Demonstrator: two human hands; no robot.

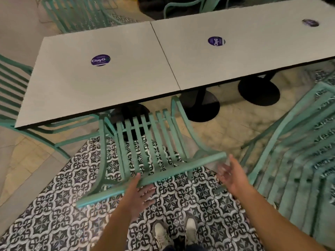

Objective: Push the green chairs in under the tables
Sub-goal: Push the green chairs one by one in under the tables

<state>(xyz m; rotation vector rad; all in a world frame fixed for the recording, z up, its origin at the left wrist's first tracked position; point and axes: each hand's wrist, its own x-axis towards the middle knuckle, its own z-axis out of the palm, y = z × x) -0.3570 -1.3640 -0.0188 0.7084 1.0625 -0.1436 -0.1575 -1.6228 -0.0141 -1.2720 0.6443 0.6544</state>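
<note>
A green slatted chair [181, 170] stands in front of me, its seat front partly under the left grey table [76, 91]. Its top rail runs slanted from lower left to upper right. My left hand [139, 192] is at the middle of that rail, thumb on top and straight fingers spread below it. My right hand [229, 175] is blurred, with loose fingers, just off the rail's right end; whether it touches the rail is unclear. A second grey table [244, 57] adjoins the first on the right.
Another green chair [297, 153] stands close on my right, away from the table. More green chairs are at the left edge [12, 84] and behind the tables [76, 13]. Black pedestal bases [201, 107] sit under the tables. My shoes [174, 236] are on patterned tiles.
</note>
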